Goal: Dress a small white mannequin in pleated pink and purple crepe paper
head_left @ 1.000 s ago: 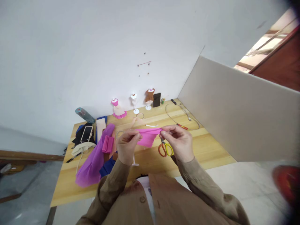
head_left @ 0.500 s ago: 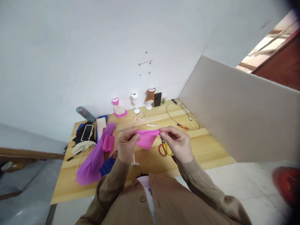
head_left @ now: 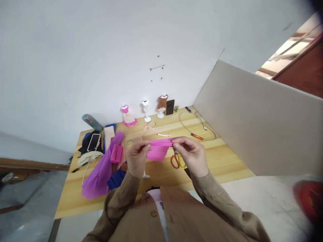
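A bright pink piece of crepe paper or thin cloth (head_left: 158, 153) is stretched between my two hands, its upper edge folded over into a band and its lower part hanging down. My left hand (head_left: 137, 157) pinches the band's left end between thumb and fingers. At the other end, my right hand (head_left: 192, 154) pinches it the same way. Scissors (head_left: 178, 160) with orange and yellow handles lie on the table beside my right hand. Below my left hand shows the white base of a small stand (head_left: 145, 176); the rest of it is hidden.
On the wooden table (head_left: 161, 183), a purple sheet (head_left: 101, 176), a folded pink piece (head_left: 116, 154) and a phone (head_left: 94, 142) lie left. Small mannequins, one in a pink dress (head_left: 129, 118), one bare (head_left: 145, 109), one in brown (head_left: 163, 102), line the wall. A cable (head_left: 180, 117) lies right.
The folded band has widened slightly between my fingers, and the hanging part looks squarer. Both hands keep their pinch and have barely moved.
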### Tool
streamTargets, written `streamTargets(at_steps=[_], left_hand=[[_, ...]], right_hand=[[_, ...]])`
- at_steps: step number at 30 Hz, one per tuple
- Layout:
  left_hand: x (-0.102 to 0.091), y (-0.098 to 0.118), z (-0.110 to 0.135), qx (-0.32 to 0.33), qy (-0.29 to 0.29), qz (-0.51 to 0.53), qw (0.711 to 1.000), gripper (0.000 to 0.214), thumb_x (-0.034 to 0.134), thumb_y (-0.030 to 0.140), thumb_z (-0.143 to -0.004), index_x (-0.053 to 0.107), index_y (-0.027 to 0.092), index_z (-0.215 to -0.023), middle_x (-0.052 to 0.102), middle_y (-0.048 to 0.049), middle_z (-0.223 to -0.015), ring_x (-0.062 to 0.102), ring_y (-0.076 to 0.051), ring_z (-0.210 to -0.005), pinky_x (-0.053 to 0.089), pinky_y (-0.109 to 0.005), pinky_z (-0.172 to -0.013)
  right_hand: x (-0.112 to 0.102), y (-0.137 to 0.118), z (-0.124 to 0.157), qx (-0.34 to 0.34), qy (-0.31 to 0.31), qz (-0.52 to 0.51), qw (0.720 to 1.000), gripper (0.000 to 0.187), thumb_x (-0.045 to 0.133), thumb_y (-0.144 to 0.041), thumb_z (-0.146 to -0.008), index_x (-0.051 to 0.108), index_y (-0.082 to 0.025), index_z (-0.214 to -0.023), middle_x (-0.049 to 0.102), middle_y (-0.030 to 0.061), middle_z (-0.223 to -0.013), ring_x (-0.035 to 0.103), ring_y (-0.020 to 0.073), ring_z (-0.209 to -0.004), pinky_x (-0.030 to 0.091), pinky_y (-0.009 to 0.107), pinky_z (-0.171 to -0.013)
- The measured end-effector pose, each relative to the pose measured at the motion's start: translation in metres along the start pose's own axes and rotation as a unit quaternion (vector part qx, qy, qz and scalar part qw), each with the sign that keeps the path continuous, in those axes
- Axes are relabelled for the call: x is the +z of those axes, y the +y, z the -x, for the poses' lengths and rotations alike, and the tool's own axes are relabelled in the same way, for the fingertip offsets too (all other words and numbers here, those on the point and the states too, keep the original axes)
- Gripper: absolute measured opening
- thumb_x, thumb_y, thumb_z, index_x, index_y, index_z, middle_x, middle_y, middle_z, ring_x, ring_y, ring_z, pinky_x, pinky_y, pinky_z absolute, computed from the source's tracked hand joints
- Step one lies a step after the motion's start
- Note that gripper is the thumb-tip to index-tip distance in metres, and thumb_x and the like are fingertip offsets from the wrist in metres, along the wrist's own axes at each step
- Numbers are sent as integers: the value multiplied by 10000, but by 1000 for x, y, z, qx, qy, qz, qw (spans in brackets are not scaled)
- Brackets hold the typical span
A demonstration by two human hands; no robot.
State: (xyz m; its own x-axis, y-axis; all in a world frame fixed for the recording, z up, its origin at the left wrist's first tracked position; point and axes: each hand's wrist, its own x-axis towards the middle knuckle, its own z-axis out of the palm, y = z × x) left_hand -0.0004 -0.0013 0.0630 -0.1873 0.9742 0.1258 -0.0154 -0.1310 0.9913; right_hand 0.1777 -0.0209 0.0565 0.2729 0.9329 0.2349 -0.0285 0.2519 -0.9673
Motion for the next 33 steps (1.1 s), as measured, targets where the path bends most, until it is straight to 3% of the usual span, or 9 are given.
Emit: streamTargets(at_steps=[8, 14, 21, 28, 33], left_hand=[[5, 2, 1, -63, 10, 87, 994, 154, 817, 248, -601, 729, 165, -696, 710, -15, -573, 670, -138, -537, 548, -239, -550], [8, 2, -1, -83, 21, 132, 988, 190, 851, 243, -540, 725, 159, -655, 681, 2, -514, 626, -109, -460, 518, -211, -489], [5, -2, 0, -53, 36, 65, 996, 234, 822, 216, -566, 781, 177, -793, 730, -15, -607, 652, -119, -525, 558, -240, -549], [1, -7, 0, 54, 13, -10, 998, 89, 750, 191, -688, 776, 198, -773, 715, -9, -657, 647, -119, -600, 548, -237, -600], [3, -7, 0, 5, 22, 24, 999, 73, 770, 222, -662, 759, 190, -727, 712, -9, -626, 653, -121, -575, 539, -231, -575]], right_hand=[[5, 5, 2, 30, 55, -16, 998, 109, 776, -283, -710, 740, -199, -769, 719, 27, -694, 617, 145, -580, 539, 284, -573], [3, 8, 1, -4, 33, 5, 999, 97, 746, -281, -749, 756, -209, -813, 707, 31, -745, 628, 159, -661, 534, 299, -629], [2, 6, 1, -51, 3, 93, 994, 140, 672, -267, -821, 756, -222, -923, 687, 43, -797, 608, 170, -696, 507, 323, -646], [2, 8, 1, -60, 1, 133, 989, 110, 634, -274, -854, 720, -213, -826, 683, 34, -768, 620, 174, -694, 507, 315, -658], [2, 10, 1, -51, 7, 129, 990, 112, 638, -285, -850, 707, -201, -820, 692, 40, -777, 629, 174, -704, 509, 314, -676]])
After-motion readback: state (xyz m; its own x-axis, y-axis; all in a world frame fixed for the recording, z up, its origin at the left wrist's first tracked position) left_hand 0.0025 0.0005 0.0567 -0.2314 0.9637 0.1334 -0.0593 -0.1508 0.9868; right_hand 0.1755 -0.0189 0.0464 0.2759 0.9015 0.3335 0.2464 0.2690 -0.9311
